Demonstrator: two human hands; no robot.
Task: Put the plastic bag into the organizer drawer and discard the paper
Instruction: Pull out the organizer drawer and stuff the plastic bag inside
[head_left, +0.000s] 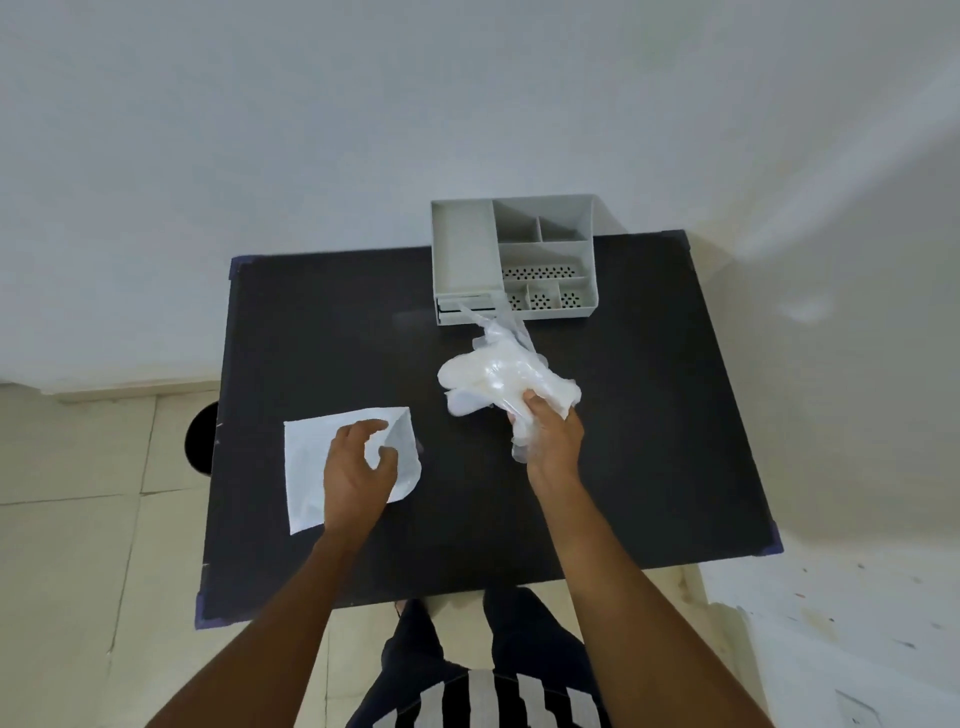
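Note:
A crumpled clear plastic bag is held above the black table, with my right hand shut on its lower end. The bag's upper tip reaches the front of the grey organizer at the table's far edge, near its small drawer, which looks slightly open. A white sheet of paper lies flat on the table's left part. My left hand rests on it, thumb and fingers curled around the paper's lifted right corner.
A round black bin stands on the tiled floor just left of the table. A pale wall rises behind the organizer. My legs and striped shirt show below the table's near edge.

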